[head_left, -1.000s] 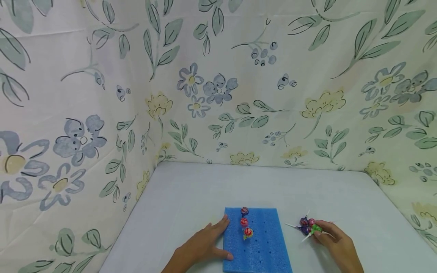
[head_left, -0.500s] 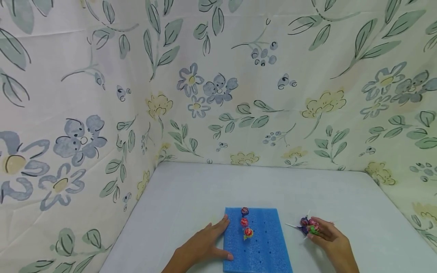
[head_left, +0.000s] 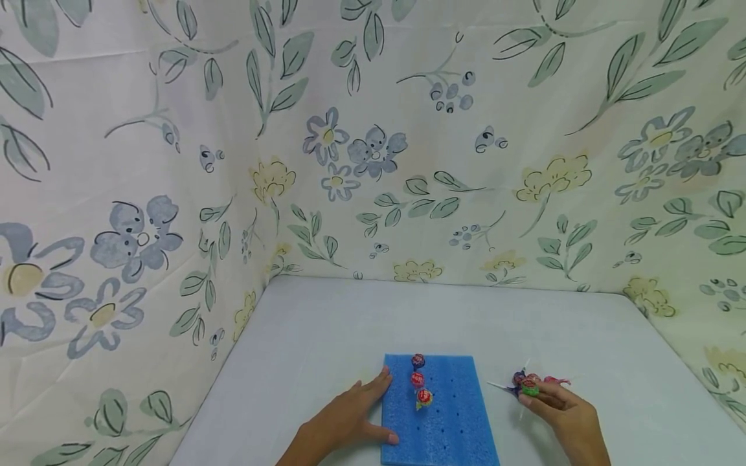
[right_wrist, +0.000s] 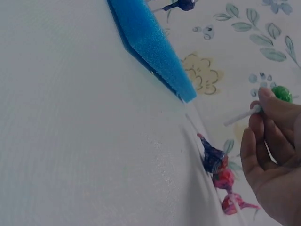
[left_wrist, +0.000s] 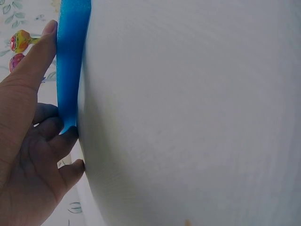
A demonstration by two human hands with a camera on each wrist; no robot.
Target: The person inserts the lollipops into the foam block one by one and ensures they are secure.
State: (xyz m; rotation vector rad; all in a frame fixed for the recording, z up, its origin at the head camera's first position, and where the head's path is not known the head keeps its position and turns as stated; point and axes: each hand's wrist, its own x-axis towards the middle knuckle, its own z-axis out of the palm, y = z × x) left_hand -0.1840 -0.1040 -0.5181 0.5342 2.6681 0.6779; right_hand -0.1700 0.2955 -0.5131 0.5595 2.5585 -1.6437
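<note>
Pinching a green-wrapped lollipop between thumb and fingers of the right grip, with its white stick projecting bare past the fingertips. Holding it just above the counter, to the right of a blue foam block and apart from it. Close by that grip, can make out loose candy on the counter: a blue-wrapped lollipop with its stick towards the block, a red-wrapped lollipop right against it, and a pink-wrapped lollipop beside that. Cannot tell the whole pile, partly hidden by the fingers from overhead. Resting the left grip, released and with fingers extended, along the block's left edge, thumb laid on the top face. On the block, among small holes, can see three lollipops standing in a line nearer the left side: a dark-wrapped lollipop farthest, a pink-and-red lollipop in the middle, a red-and-yellow lollipop nearest. Around the counter, finally, flower-printed cloth.
</note>
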